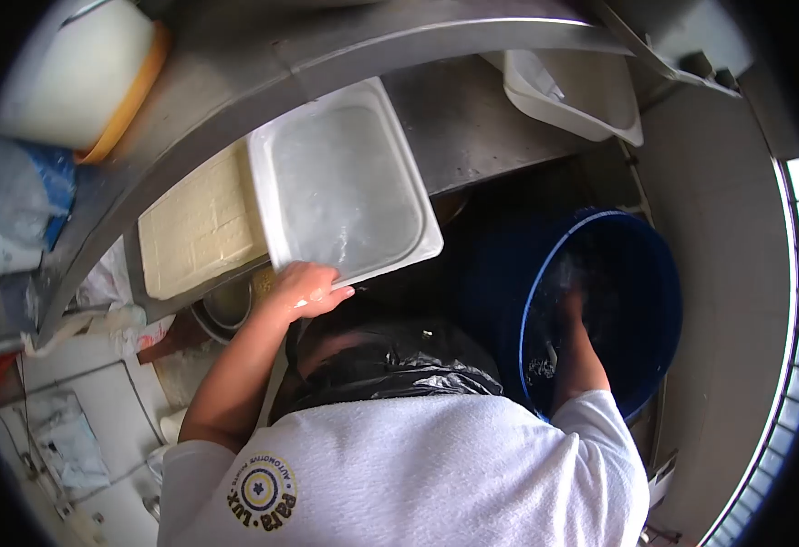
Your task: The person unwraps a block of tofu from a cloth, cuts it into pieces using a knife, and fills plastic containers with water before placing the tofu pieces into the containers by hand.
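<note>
1. While the head view looks down, the left hand [308, 290] grips the near edge of the white tray [345, 182], fingers curled on its rim.
2. The tray sits tilted partly over the counter [472, 118], next to a big pale yellow block [203, 223].
3. The right hand [572, 299] is down inside the blue barrel [532, 301]. It is blurry, so I cannot tell if it holds anything.
</note>
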Available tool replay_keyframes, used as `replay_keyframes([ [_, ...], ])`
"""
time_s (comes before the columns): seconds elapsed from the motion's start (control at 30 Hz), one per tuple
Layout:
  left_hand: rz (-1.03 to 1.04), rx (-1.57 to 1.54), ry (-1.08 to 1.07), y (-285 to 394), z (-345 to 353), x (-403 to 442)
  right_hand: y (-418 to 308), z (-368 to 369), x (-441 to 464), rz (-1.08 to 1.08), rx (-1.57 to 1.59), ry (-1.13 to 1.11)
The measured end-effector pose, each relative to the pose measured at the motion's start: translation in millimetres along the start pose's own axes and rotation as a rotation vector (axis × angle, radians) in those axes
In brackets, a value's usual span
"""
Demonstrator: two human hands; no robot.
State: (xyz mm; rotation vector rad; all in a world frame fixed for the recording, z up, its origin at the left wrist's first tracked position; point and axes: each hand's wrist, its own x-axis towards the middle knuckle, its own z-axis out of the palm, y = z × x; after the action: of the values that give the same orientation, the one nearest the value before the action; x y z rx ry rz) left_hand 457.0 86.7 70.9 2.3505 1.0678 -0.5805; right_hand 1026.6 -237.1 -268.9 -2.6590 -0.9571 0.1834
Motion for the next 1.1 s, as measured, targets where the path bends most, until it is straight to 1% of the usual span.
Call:
replay_keyframes([
  [0.03,-0.034,-0.006,0.011,2.8,1.4,1.2,-5.6,2.9,3.1,-0.059,0.091,0.099],
  [0.1,-0.022,0.003,-0.009,1.9,3.9,1.7,-18.7,-19.5,17.5,-0.065,0.022,-0.084],
  [0.17,-0.045,-0.003,-0.017,0.5,3.3,-1.7,-26.1,-26.6,19.1,-0.059,-0.063,-0.253],
  [0.23,-0.041,0.004,-0.028,0.7,1.1,-3.2,-20.2,-38.5,14.3,0.273,0.425,0.105],
  [0.27,-0.044,-0.001,-0.022,0.1,1.3,-4.8,-19.3,-47.4,12.1,0.265,0.424,0.106],
  [0.33,-0.024,-0.006,-0.023,-1.9,1.3,-5.0,-35.9,-96.5,10.2,0.210,0.890,0.233],
  [0.37,-0.022,-0.013,-0.016,-2.6,2.0,-4.3,-47.4,-127.5,5.1,0.169,0.868,0.213],
  [0.4,-0.003,-0.008,-0.040,-4.9,2.6,-2.7,-77.2,-169.0,-6.3,0.128,0.846,0.193],
  [0.43,0.017,-0.002,-0.064,-7.7,4.0,-1.3,-113.5,-210.1,-20.6,0.016,0.734,0.188],
  [0.47,0.021,-0.006,-0.059,-8.6,5.2,0.8,-134.2,-239.2,-28.4,-0.054,0.775,0.173],
  [0.53,0.069,-0.262,-0.042,-6.6,7.1,8.8,-183.3,-306.6,-46.3,-0.091,0.732,0.120],
  [0.57,0.077,-0.261,-0.038,-5.6,8.1,14.3,-198.3,-332.2,-50.4,-0.129,0.675,0.134],
  [0.6,0.093,-0.398,-0.009,-2.5,9.2,21.8,-212.6,-356.8,-53.5,-0.166,0.618,0.150],
  [0.63,0.111,-0.538,0.020,0.0,10.5,30.7,-234.7,-382.0,-56.6,-0.227,0.462,0.161],
  [0.67,0.123,-0.540,0.028,3.2,12.0,39.8,-268.3,-406.2,-64.4,-0.278,0.321,0.158],
  [0.73,0.144,-0.690,0.171,10.9,17.8,60.3,-322.8,-423.1,-71.8,-0.589,0.305,0.195],
  [0.77,0.155,-0.694,0.180,14.2,25.2,74.9,-352.6,-431.5,-74.4,-0.662,0.265,0.140],
  [0.8,0.120,-0.834,0.225,17.6,34.1,91.0,-382.3,-437.5,-77.7,-0.731,0.224,0.083],
  [0.83,0.084,-0.973,0.269,22.1,35.9,101.4,-410.9,-439.5,-82.2,-0.721,0.221,-0.008],
  [0.87,0.098,-0.975,0.275,28.6,25.1,101.2,-438.3,-438.9,-86.1,-0.710,0.216,-0.098],
  [0.93,-0.143,-1.188,0.096,39.9,0.0,91.3,-482.6,-432.3,-88.0,-0.743,0.089,-0.261],
  [0.97,-0.132,-1.193,0.103,39.6,1.1,94.2,-500.7,-423.6,-88.8,-0.793,-0.018,-0.304],
  [1.03,-0.030,-1.526,0.143,35.8,7.5,97.9,-541.5,-414.7,-99.1,-0.834,-0.152,-0.432],
  [1.07,-0.024,-1.533,0.146,31.9,7.3,98.1,-557.3,-407.5,-103.5,-0.853,-0.210,-0.479],
  [1.1,-0.076,-1.458,0.197,28.7,3.0,95.3,-571.3,-401.4,-108.6,-0.857,-0.217,-0.475],
])
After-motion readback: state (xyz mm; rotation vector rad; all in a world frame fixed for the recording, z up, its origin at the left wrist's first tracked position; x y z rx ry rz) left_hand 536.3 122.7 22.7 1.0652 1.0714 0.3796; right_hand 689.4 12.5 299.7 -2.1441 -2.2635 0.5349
